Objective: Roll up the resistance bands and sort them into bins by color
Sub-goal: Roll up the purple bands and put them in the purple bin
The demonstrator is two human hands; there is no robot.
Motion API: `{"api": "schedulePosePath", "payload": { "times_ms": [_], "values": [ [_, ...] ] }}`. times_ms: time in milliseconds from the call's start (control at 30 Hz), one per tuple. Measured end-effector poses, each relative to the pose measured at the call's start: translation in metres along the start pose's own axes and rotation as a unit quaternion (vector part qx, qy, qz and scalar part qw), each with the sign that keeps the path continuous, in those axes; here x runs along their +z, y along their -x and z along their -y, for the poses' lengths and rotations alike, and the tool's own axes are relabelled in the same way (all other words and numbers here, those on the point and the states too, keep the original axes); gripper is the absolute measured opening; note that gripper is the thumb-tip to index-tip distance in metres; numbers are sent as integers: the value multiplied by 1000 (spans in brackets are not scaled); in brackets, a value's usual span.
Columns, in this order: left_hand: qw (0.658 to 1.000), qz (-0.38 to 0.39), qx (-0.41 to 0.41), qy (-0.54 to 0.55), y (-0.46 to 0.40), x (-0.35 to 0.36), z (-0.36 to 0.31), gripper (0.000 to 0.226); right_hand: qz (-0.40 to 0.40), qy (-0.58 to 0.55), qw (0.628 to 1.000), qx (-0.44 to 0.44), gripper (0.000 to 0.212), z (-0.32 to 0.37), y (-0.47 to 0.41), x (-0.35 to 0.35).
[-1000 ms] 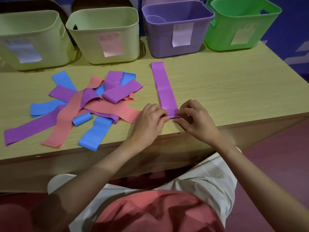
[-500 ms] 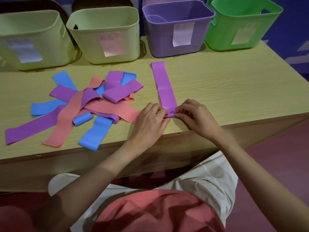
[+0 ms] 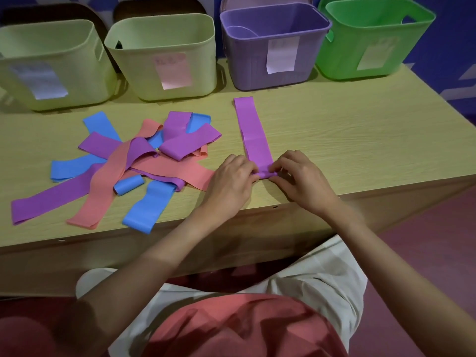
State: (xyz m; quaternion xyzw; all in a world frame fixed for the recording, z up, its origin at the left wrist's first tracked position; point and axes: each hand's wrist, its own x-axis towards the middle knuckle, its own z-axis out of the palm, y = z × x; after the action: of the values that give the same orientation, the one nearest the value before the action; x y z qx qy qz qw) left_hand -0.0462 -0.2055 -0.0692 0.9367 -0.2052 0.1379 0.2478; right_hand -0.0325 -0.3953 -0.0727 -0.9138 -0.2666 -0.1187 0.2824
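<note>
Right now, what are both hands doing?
Left hand: pinching the purple band's rolled near end.
Right hand: pinching that same end.

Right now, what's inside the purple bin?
In the purple bin a pale rounded shape shows near its back left corner; I can't tell what it is. The front wall hides most of the floor.

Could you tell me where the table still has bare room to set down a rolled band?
Bare wood lies right of the purple band, up to the purple bin and green bin. Left of the left hand, the loose pile crowds the table.
</note>
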Motion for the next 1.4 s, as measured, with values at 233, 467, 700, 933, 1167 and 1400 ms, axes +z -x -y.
{"api": "schedulePosePath", "payload": {
  "times_ms": [233, 467, 700, 933, 1167, 1400],
  "values": [
    [999, 24, 37, -8, -7, -4, 10, 17, 4, -2, 1000, 13, 16, -2, -3, 1],
    [998, 39, 31, 40, -6, -4, 12, 23, -8, -12, 1000, 22, 18, -3, -7, 2],
    [998, 17, 7, 52, -5, 2, 12, 17, 31, -12, 999, 2, 18, -6, -14, -3],
    [999, -6, 10, 44, -4, 7, 12, 17, 57, 0, 998, -4, 16, -8, -22, -8],
    [999, -38, 13, 19, -3, 12, 9, 12, 71, 4, 997, -11, 20, -11, -25, -7],
    [999, -46, 10, 3, -4, 14, 8, 16, 67, 1, 998, -19, 12, -12, -28, -8]
  ]
}}
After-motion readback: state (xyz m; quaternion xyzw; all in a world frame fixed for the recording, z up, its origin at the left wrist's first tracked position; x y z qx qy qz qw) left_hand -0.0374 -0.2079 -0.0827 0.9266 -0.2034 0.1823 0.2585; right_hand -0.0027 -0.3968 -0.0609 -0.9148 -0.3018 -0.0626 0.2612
